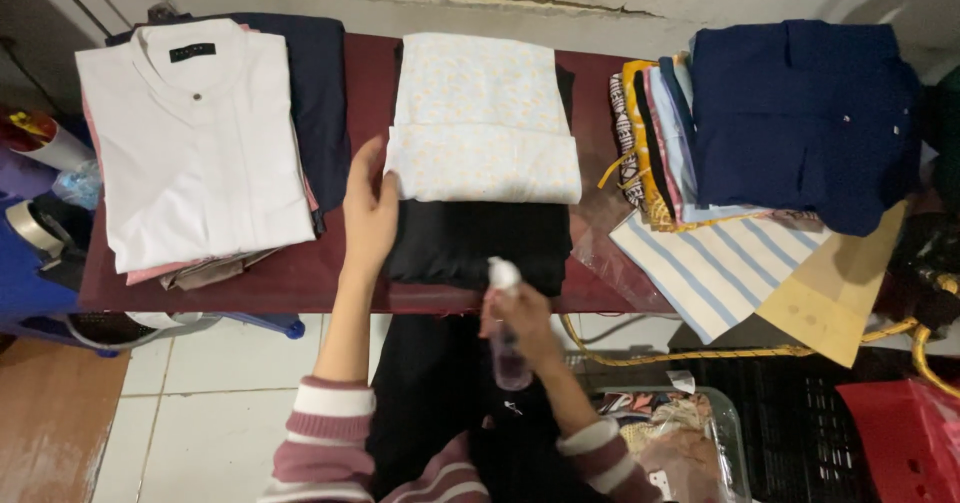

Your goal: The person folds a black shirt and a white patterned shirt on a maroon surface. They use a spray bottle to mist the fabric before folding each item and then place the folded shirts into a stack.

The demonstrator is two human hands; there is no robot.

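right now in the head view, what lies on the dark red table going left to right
folded white collared shirt → person's left hand → pale floral folded cloth on a black garment → fanned stack of colourful folded fabrics → folded navy blue shirt

Even, fairly dim indoor light falls from above on my table [300,278]; shadows are soft and short. The white shirt [195,143] reads brightest, near overexposed, while the black cloth [470,243] loses its folds. My right hand [520,323] and its spray bottle [505,328] are motion-blurred. Wide-angle bending shows at the frame edges.
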